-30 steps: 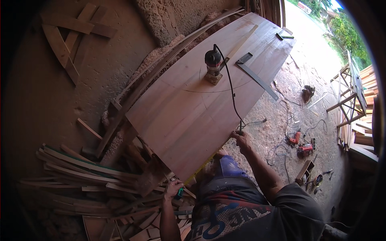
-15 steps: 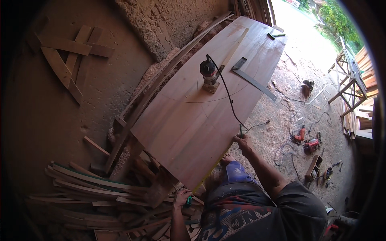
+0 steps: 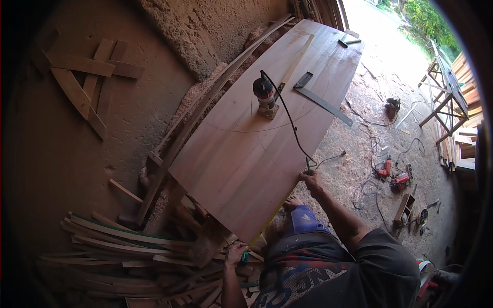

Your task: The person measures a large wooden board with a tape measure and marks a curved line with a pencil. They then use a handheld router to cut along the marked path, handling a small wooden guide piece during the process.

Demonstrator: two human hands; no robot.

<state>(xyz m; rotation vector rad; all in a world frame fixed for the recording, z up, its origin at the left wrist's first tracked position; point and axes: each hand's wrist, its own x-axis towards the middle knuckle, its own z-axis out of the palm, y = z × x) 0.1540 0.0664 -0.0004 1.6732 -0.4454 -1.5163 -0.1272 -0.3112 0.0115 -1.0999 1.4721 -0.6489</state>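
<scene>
A wide wooden board [image 3: 231, 169] stretches away from me, with curved and straight lines drawn on it. My left hand [image 3: 236, 253] is closed at its near left corner, round a green tape measure [image 3: 244, 258]. From there the yellow tape blade [image 3: 268, 222] runs along the board's near edge. At the other end of that edge is my right hand [image 3: 310, 180], closed at the corner with a thin green stick-like thing [image 3: 308, 164] showing above the fingers; its kind is unclear. A corded trim router [image 3: 265, 97] stands upright on the board, its black cord passing close to my right hand.
On the board lie a metal square [image 3: 323, 105], a smaller square [image 3: 349, 43] and a wooden strip [image 3: 299, 61]. Curved wood offcuts [image 3: 128, 238] pile up at left. Power tools [image 3: 398, 179], a circular saw [image 3: 392, 108], cords and a wooden box [image 3: 404, 209] lie on the right floor.
The whole view has shifted slightly. Both hands keep their places at the board's near corners, and the router and squares stay where they were on the board.
</scene>
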